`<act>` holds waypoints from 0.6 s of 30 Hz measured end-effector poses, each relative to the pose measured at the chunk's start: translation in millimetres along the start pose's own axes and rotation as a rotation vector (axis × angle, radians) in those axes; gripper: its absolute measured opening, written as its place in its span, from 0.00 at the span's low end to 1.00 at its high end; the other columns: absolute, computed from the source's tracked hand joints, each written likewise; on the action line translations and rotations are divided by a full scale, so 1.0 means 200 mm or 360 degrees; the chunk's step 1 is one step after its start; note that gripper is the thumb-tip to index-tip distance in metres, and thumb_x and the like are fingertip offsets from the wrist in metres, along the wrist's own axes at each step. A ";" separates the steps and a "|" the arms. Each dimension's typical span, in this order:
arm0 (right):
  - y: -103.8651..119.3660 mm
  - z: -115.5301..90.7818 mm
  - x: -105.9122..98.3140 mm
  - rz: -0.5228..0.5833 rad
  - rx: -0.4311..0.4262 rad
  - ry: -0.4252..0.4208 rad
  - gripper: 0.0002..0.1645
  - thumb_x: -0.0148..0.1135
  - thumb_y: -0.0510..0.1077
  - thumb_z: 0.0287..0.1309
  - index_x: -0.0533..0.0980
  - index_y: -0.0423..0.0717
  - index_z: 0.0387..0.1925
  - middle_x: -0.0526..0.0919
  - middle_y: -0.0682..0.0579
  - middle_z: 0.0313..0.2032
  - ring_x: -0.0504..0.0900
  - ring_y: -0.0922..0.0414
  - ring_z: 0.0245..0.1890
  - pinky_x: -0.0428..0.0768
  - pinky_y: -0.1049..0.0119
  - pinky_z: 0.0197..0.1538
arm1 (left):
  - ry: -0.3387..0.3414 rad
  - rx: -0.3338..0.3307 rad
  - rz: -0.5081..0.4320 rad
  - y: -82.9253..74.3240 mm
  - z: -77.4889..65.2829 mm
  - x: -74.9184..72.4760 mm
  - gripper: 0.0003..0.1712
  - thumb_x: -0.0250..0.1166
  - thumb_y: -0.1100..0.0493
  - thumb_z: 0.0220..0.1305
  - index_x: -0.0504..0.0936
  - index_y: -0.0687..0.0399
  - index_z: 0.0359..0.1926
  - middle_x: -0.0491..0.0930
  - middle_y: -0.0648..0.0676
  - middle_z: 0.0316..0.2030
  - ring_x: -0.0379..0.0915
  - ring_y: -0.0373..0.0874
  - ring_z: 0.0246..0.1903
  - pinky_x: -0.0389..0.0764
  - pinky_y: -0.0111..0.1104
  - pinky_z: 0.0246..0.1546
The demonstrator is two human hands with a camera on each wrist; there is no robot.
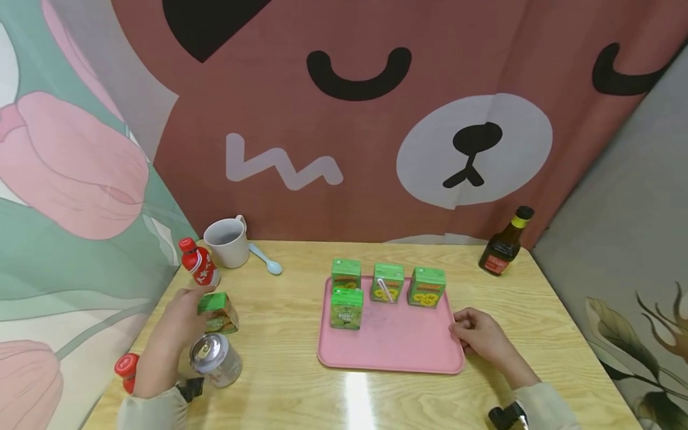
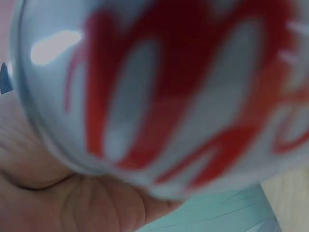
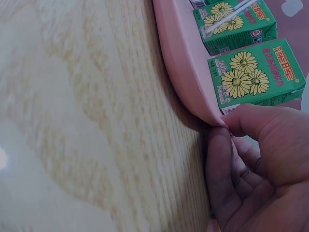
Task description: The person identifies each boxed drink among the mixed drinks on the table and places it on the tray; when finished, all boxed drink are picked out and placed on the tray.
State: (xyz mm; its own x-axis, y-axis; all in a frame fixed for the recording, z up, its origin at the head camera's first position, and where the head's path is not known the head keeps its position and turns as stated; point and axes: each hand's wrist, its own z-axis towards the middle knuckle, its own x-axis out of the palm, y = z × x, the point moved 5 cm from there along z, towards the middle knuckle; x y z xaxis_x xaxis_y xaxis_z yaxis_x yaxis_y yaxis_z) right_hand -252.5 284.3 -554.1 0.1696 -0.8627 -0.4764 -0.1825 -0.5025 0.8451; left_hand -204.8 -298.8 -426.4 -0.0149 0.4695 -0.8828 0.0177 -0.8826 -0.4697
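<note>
My left hand (image 1: 183, 319) is at the left, beside a green-topped drink carton (image 1: 219, 313); its fingertips are hidden, so a grip on the carton cannot be made out. Just in front of that wrist stands a silver can (image 1: 223, 363), which fills most of the left wrist view with red lettering. My right hand (image 1: 481, 335) pinches the right rim of a pink tray (image 1: 398, 349) between thumb and forefinger. Several green drink cartons stand on the tray, among them one with yellow flowers (image 3: 256, 75) close to the right fingers and one with a straw across its front (image 1: 387, 283).
Behind the left hand are a red-capped bottle (image 1: 200, 263), a pale mug (image 1: 228, 243) and a light blue spoon (image 1: 266, 259). Another red cap (image 1: 127, 365) shows left of the left forearm. A dark sauce bottle (image 1: 502, 246) stands at the back right. Printed curtains border the table.
</note>
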 end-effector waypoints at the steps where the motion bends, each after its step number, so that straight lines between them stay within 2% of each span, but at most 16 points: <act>1: 0.00 0.00 0.00 -0.0002 0.0011 -0.0011 0.17 0.65 0.38 0.67 0.74 0.31 0.52 0.81 0.47 0.32 0.81 0.53 0.28 0.82 0.61 0.27 | 0.0007 -0.0016 -0.0006 0.00 0.00 0.00 0.29 0.65 0.72 0.61 0.72 0.72 0.64 0.68 0.79 0.54 0.69 0.73 0.51 0.71 0.65 0.50; 4: 0.00 0.00 0.00 -0.0013 0.0002 -0.0007 0.18 0.64 0.38 0.67 0.73 0.31 0.53 0.80 0.47 0.32 0.81 0.53 0.29 0.82 0.61 0.27 | 0.0034 -0.0043 0.0008 0.00 0.01 0.02 0.31 0.68 0.61 0.66 0.71 0.71 0.65 0.69 0.78 0.52 0.70 0.72 0.50 0.73 0.64 0.47; 8: 0.00 0.00 0.00 -0.0016 0.0002 0.0003 0.18 0.65 0.39 0.67 0.73 0.31 0.53 0.81 0.47 0.32 0.81 0.53 0.28 0.82 0.60 0.27 | 0.0072 -0.0099 0.0043 -0.01 0.01 0.03 0.35 0.68 0.53 0.67 0.70 0.69 0.68 0.68 0.78 0.54 0.67 0.72 0.51 0.74 0.63 0.43; 13: 0.00 -0.01 0.00 -0.0020 0.0019 -0.0008 0.18 0.64 0.38 0.67 0.73 0.31 0.52 0.80 0.47 0.32 0.81 0.53 0.28 0.82 0.60 0.27 | 0.0054 -0.0043 -0.0032 -0.01 0.02 0.05 0.40 0.72 0.56 0.63 0.67 0.66 0.70 0.68 0.78 0.59 0.68 0.73 0.54 0.73 0.65 0.48; 18: 0.01 -0.01 -0.01 -0.0027 0.0017 -0.0008 0.18 0.64 0.39 0.68 0.73 0.31 0.53 0.81 0.48 0.32 0.81 0.54 0.28 0.82 0.60 0.27 | -0.0020 0.0045 -0.0068 -0.01 0.02 0.06 0.38 0.73 0.62 0.60 0.70 0.64 0.69 0.76 0.73 0.56 0.75 0.66 0.48 0.76 0.60 0.45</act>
State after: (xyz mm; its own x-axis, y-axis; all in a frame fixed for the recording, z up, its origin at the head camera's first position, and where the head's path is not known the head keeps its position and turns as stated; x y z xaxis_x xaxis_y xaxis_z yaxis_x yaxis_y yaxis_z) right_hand -251.5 284.5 -552.0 0.1681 -0.8543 -0.4918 -0.1900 -0.5176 0.8343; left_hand -209.2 -292.3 -436.3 -0.0278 0.5065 -0.8618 -0.0116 -0.8622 -0.5064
